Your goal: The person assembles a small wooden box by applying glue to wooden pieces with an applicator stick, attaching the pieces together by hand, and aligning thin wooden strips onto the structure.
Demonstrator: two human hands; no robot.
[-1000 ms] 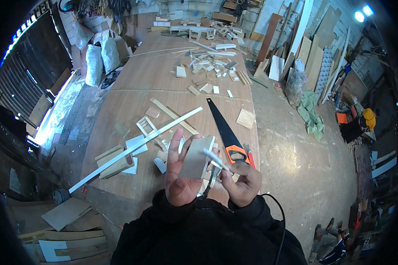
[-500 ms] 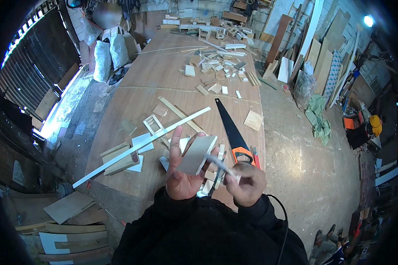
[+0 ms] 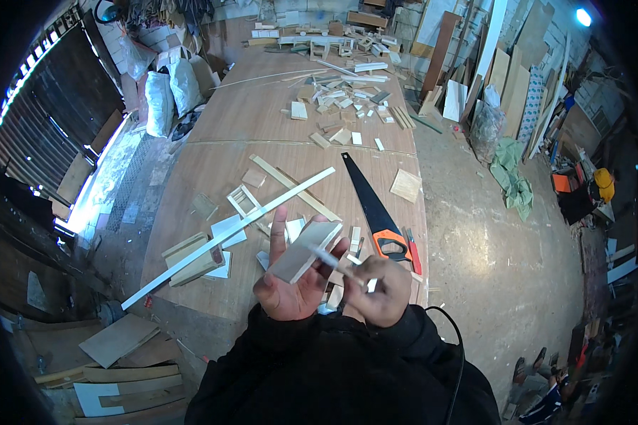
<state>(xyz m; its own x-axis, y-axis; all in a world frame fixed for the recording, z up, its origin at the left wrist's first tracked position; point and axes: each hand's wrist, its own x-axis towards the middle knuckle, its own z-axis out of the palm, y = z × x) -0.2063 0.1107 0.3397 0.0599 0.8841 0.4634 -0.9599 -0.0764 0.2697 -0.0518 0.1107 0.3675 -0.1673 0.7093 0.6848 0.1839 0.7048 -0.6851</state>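
My left hand [image 3: 290,290] holds up a small flat wooden block [image 3: 307,251], its fingers behind it and the thumb low on the near side. In my right hand [image 3: 381,289] is a slim pale stick-like piece [image 3: 333,262], smeared by motion, so its exact kind does not show. Its far end lies over the block's right edge; whether it touches is unclear. Beyond the hands lies a handsaw [image 3: 373,209] with an orange handle, and beside that a red-handled tool [image 3: 413,251]. A long pale wooden strip [image 3: 227,239] slants across the table left of my hands.
The long brown table [image 3: 220,159] carries many wood offcuts [image 3: 347,106] toward its far end. A small wooden frame [image 3: 244,200] and a square wooden piece [image 3: 406,185] lie nearer. White sacks [image 3: 159,105] stand at the left, and boards [image 3: 515,95] lean on the right wall.
The block has tilted and come slightly lower and to the left in my left hand. My right hand has shifted left, carrying the stick-like piece further over the block.
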